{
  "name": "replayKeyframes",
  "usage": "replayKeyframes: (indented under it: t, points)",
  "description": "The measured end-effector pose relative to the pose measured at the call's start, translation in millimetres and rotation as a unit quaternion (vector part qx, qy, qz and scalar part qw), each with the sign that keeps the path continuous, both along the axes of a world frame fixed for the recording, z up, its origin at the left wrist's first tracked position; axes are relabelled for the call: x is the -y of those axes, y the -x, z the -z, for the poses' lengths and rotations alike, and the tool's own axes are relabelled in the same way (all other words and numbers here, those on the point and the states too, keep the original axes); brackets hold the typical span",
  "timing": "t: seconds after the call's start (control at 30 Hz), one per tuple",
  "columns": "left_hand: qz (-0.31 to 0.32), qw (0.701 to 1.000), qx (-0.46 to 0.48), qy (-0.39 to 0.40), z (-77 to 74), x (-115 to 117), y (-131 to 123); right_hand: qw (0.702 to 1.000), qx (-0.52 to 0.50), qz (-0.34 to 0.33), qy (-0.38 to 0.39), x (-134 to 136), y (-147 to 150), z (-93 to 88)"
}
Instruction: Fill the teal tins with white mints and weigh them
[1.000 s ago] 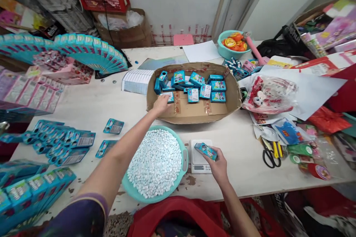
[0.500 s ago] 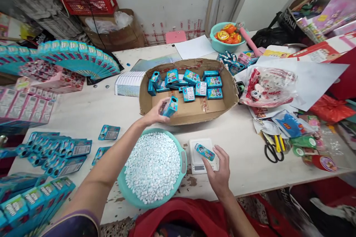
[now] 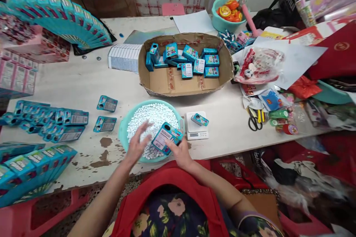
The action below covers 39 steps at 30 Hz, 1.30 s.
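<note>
Just over the basin's rim (image 3: 122,131), left hand (image 3: 137,145) spreads its fingers while right hand (image 3: 180,152) pinches a box (image 3: 163,136).

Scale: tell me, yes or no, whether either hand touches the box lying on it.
No, the blue box lies on the scale while the left hand and right hand are apart from it, at the basin.

Near the front of the surface (image 3: 228,118) stands the basin (image 3: 122,130), pellets (image 3: 146,113) in it. The carton (image 3: 159,81) lies behind it (small boxes (image 3: 187,70) sit inside), with a paper sheet (image 3: 193,21) farther back. The scale (image 3: 197,135) is just right of the basin, one box (image 3: 200,119) on top; left are two single boxes (image 3: 107,103), then a box cluster (image 3: 75,117).
</note>
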<state>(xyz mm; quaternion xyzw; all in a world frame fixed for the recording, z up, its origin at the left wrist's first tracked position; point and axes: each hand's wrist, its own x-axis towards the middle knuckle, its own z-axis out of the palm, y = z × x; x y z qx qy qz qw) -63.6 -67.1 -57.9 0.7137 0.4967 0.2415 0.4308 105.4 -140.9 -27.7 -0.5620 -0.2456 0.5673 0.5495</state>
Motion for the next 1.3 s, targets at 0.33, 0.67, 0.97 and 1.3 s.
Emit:
replayKeyframes:
  t: [0.33, 0.67, 0.97, 1.3]
  points:
    - [-0.101, 0.970, -0.219, -0.017, 75.9, -52.7, -18.3, 0.998, -0.038, -0.031, 0.047, 29.8, -14.1, 24.7]
    - [-0.277, 0.905, 0.219, 0.236, 48.2, -48.6, -38.4, 0.985, 0.166, -0.010, 0.039, -12.5, -38.6, 1.4]
    - [-0.249, 0.799, 0.443, 0.321, -30.2, -42.8, -39.1, 0.905, 0.401, -0.122, -0.075, -30.9, -15.9, -10.3]
    - [-0.303, 0.781, 0.498, 0.223, -60.8, -39.5, -54.2, 0.866, 0.460, -0.145, -0.131, -50.8, 4.5, -10.2]
